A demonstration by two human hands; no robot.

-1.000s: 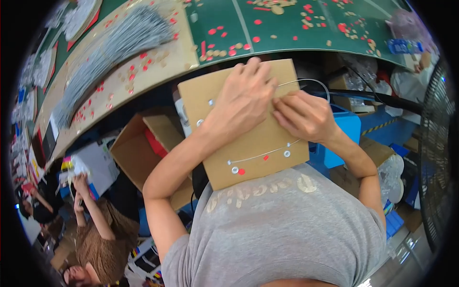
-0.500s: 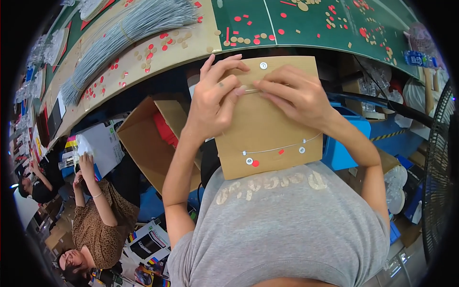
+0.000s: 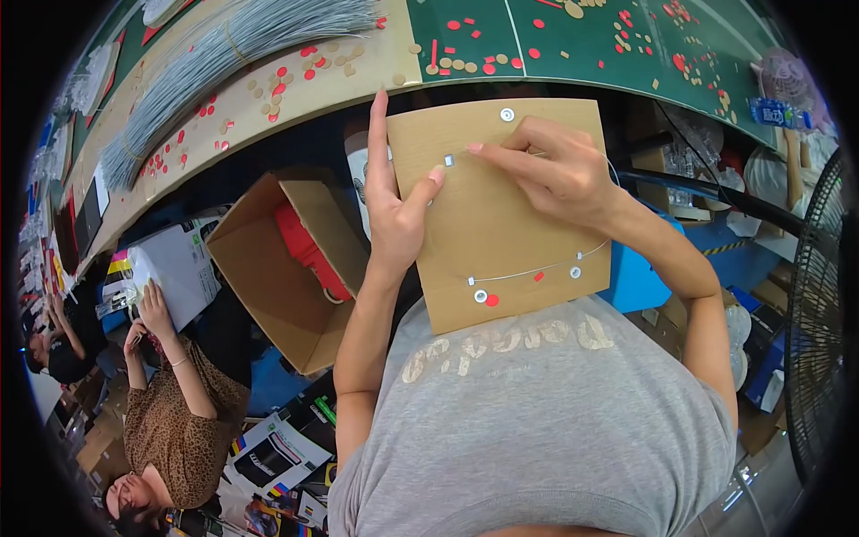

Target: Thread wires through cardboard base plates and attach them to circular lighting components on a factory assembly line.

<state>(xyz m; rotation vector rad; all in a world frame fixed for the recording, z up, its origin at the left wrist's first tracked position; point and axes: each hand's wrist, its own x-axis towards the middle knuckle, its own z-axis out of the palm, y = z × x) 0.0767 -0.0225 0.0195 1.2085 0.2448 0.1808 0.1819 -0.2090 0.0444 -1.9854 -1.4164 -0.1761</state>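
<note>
I hold a brown cardboard sheet (image 3: 510, 224) in front of my chest, just below the table edge. My left hand (image 3: 394, 206) grips its left edge, thumb pressed on the face and index finger pointing up. My right hand (image 3: 555, 170) lies on the upper part, its fingertips pinching a thin silver cord beside a small metal end piece (image 3: 448, 161). A round metal eyelet (image 3: 507, 115) sits near the top edge. Lower down, another stretch of cord (image 3: 528, 270) runs between two eyelets, with a red dot (image 3: 492, 300) next to it.
The table holds a green mat (image 3: 626, 45) strewn with red and tan discs, and a bundle of grey cords (image 3: 224, 54). An open cardboard box (image 3: 268, 268) with a red item stands at my left. There is a blue bin (image 3: 640, 277), a fan (image 3: 823, 313), and another person seated lower left (image 3: 170, 403).
The sheet has come up closer to the table edge. My left hand slid from its face to its left edge. My right hand's fingertips moved left toward the metal end piece.
</note>
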